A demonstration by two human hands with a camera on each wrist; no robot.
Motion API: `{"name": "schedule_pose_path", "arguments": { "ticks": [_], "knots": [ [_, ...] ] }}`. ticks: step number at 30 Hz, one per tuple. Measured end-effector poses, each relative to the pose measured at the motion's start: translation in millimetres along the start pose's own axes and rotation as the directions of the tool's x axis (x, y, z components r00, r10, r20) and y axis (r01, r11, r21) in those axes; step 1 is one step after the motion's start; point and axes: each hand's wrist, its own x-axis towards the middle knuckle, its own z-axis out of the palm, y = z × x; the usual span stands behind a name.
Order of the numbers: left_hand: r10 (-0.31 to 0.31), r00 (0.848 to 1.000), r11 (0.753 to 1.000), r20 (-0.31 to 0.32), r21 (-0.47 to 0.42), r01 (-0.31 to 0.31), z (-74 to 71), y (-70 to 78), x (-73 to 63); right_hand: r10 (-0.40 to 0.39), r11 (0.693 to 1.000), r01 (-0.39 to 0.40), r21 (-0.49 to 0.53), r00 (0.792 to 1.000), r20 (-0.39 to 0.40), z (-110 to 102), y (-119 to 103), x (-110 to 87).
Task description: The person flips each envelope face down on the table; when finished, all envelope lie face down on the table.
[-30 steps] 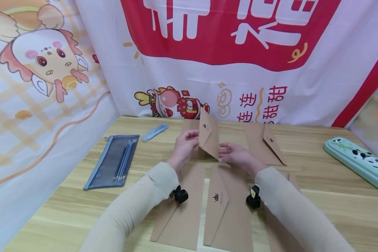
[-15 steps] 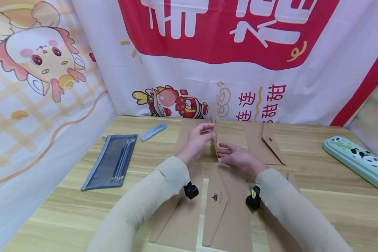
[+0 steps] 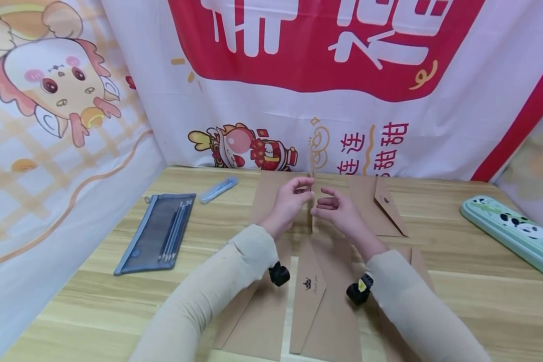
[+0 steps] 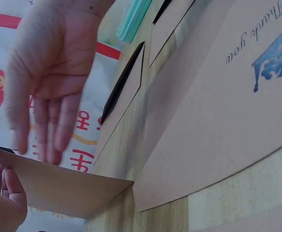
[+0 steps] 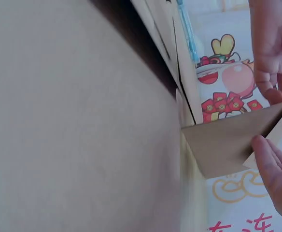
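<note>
A brown paper envelope [image 3: 312, 223] stands on edge above the table, seen almost edge-on in the head view. My left hand [image 3: 293, 203] pinches its upper part between thumb and fingers. In the right wrist view, the envelope [image 5: 220, 142] has its flap parted from the body, leaving a dark gap. My right hand [image 3: 337, 208] is at the envelope's other side, thumb close to its edge and fingers loosely bent. The left wrist view shows the right hand [image 4: 54, 63] palm-on, fingers straight behind the envelope [image 4: 59, 186].
Nearest me lie a front-left envelope [image 3: 264, 311], a middle envelope [image 3: 330, 306] with a crown print, and a right one [image 3: 400, 317]. Farther back are two more, including one with a raised flap [image 3: 384, 201]. A mesh pencil pouch [image 3: 156, 231], blue packet [image 3: 218, 190] and green panda case [image 3: 511, 231] flank them.
The held envelope has turned from showing its printed flap to edge-on. My left hand has moved right, toward the right hand, whose fingers have lifted slightly.
</note>
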Motion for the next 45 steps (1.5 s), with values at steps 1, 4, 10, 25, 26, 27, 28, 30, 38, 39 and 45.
{"name": "schedule_pose_path", "arguments": {
  "ticks": [1,4,10,25,26,27,28,30,38,39,45],
  "knots": [
    [0.002,1.0,1.0,0.002,0.001,-0.002,0.1,0.2,-0.2,-0.011,1.0,0.011,0.011,1.0,-0.023,1,-2,-0.7],
    [0.003,1.0,1.0,0.011,-0.005,-0.003,0.0,0.1,-0.7,-0.039,0.999,0.04,0.011,0.997,-0.066,4,-4,-2.3],
    [-0.019,1.0,1.0,0.012,-0.021,0.019,-2.2,-0.9,-1.0,-0.114,0.993,0.116,0.007,0.987,-0.115,14,-4,-2.9],
    [-0.02,0.999,0.983,0.042,-0.18,0.028,-4.4,-7.5,-0.5,-0.133,0.99,0.113,-0.087,0.954,-0.268,27,-4,-2.8],
    [-0.016,0.999,0.981,0.047,-0.191,0.025,-4.4,-7.5,-0.6,-0.133,0.989,0.108,-0.105,0.95,-0.282,27,-4,-3.1],
    [-0.015,0.998,0.979,0.054,-0.201,0.025,-4.3,-7.3,-0.9,-0.138,0.986,0.104,-0.127,0.946,-0.293,27,-4,-3.5],
    [-0.01,0.998,0.978,0.06,-0.209,0.023,-4.1,-7.6,-1.0,-0.145,0.984,0.103,-0.148,0.941,-0.305,27,-4,-3.9],
    [-0.002,0.997,0.974,0.079,-0.227,0.019,-3.6,-7.6,-1.4,-0.174,0.973,0.112,-0.2,0.928,-0.328,27,-4,-5.1],
    [0.02,0.973,0.979,0.232,-0.204,0.029,-2.8,-9.0,-5.8,-0.252,0.947,0.123,-0.296,0.856,-0.452,28,-4,-10.7],
    [0.023,0.967,0.979,0.252,-0.2,0.029,-2.5,-9.0,-6.5,-0.255,0.946,0.118,-0.302,0.847,-0.466,28,-4,-11.4],
    [0.07,0.947,0.972,0.315,-0.233,0.006,0.1,-12.9,-8.3,-0.269,0.942,0.104,-0.32,0.802,-0.533,24,-5,-14.4]
  ]
}}
